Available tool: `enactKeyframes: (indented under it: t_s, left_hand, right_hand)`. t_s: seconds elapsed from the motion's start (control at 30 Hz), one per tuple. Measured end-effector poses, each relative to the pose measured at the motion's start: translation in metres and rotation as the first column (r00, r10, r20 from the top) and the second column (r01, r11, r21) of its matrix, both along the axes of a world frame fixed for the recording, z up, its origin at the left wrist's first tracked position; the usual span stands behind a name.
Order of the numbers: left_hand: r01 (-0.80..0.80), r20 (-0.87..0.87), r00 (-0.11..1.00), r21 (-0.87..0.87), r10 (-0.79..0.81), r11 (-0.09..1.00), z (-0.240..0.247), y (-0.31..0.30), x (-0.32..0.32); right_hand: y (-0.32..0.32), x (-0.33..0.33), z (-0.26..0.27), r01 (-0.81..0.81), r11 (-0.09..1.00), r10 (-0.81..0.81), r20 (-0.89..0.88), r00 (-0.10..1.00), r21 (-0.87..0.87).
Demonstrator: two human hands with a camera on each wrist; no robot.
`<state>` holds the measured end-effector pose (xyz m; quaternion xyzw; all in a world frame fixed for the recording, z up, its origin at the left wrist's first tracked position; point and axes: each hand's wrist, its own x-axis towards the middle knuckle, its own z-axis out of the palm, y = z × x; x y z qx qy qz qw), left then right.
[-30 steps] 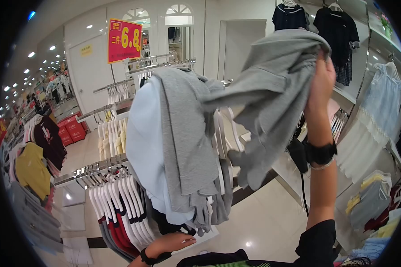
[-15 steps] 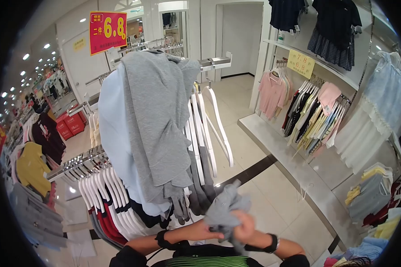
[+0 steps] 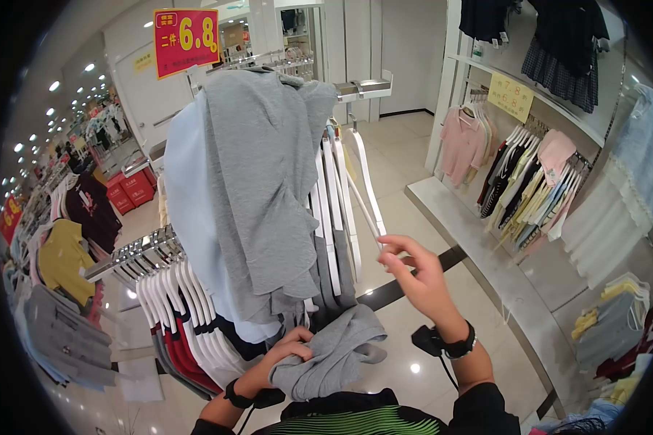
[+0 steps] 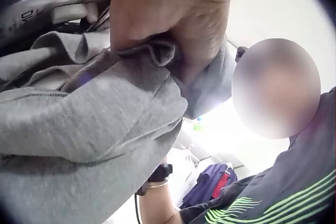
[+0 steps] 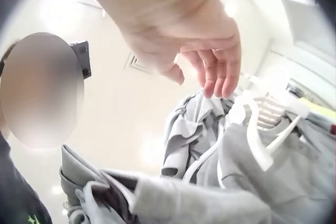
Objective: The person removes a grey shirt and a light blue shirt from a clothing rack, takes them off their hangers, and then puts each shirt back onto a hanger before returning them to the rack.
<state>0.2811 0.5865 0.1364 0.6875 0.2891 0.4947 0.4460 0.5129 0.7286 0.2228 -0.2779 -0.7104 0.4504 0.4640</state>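
Observation:
A bunched grey garment (image 3: 334,353) is gripped by my left hand (image 3: 292,349) low in front of my body; the left wrist view shows the fingers (image 4: 194,45) sunk into its folds. My right hand (image 3: 419,279) is raised with loosely bent fingers, holding nothing, beside the white hangers (image 3: 363,174) at the rack's end. In the right wrist view the right hand (image 5: 184,35) is above grey clothes and a white hanger (image 5: 257,137). A grey garment (image 3: 257,188) and a light blue one (image 3: 189,217) lie draped over the rack.
Metal rack bar (image 3: 363,88) juts out at the top centre. White hangers with red and white clothes (image 3: 189,348) hang at lower left. A red price sign (image 3: 186,42) stands behind. Clothes (image 3: 533,188) hang along the right wall above a low ledge (image 3: 479,250).
The right hand has let go of the small grey garment and moved up and right toward the hangers. The left hand has shifted left with the garment, which hangs looser.

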Motion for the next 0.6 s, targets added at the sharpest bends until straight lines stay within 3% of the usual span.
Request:
enactKeyframes:
  t_s: [0.07, 0.13, 0.17, 0.23, 0.27, 0.33, 0.37, 0.4, 0.47, 0.53, 0.6]
  left_hand:
    - [-0.047, 0.04, 0.998, 0.053, 0.045, 0.997, 0.006, 0.0, 0.0]
    - [-0.159, 0.134, 0.98, 0.088, 0.146, 0.983, 0.01, -0.001, 0.002]
    - [-0.162, 0.134, 0.98, 0.084, 0.15, 0.983, 0.011, -0.001, 0.004]
    - [-0.275, 0.33, 0.91, 0.025, 0.252, 0.961, 0.006, 0.006, 0.007]
    - [-0.151, 0.352, 0.931, 0.117, 0.101, 0.982, -0.009, 0.018, -0.003]
    - [-0.109, 0.312, 0.946, 0.036, 0.092, 0.993, 0.007, 0.015, -0.001]
    - [-0.054, 0.264, 0.963, -0.034, 0.061, 0.998, 0.016, 0.014, -0.001]
    - [-0.07, -0.015, 0.997, -0.018, 0.07, 0.997, 0.02, 0.011, -0.01]
    - [-0.048, -0.064, 0.997, -0.06, 0.044, 0.997, 0.023, 0.014, -0.011]
    - [0.0, -0.183, 0.983, -0.112, -0.021, 0.994, 0.028, 0.015, -0.009]
    - [-0.018, -0.268, 0.963, -0.104, -0.011, 0.994, 0.04, 0.015, 0.003]
  right_hand:
    - [-0.001, -0.023, 0.005, -0.002, 1.0, 0.004, -0.039, 0.999, 0.031]
    - [-0.015, -0.038, 0.008, 0.052, 0.971, -0.036, -0.071, 0.997, 0.233]
    - [-0.027, -0.038, 0.009, 0.049, 0.972, -0.034, -0.07, 0.997, 0.229]
    - [-0.049, -0.032, 0.008, -0.195, 0.9, 0.192, 0.047, 0.98, 0.391]
    - [-0.052, -0.029, 0.003, -0.21, 0.898, 0.204, 0.058, 0.977, 0.387]
    - [-0.058, -0.019, -0.007, -0.393, 0.919, 0.372, 0.236, 0.898, 0.045]
    - [-0.055, -0.012, -0.01, -0.398, 0.917, 0.38, 0.233, 0.895, 0.037]
    - [-0.05, -0.003, -0.012, -0.406, 0.911, 0.412, 0.183, 0.893, -0.072]
    - [-0.043, 0.015, -0.009, -0.407, 0.896, 0.431, 0.13, 0.893, -0.176]
    - [-0.044, 0.03, -0.002, -0.516, 0.712, 0.485, -0.198, 0.852, -0.477]
    - [-0.05, 0.032, 0.004, -0.481, 0.725, 0.391, -0.281, 0.876, -0.493]
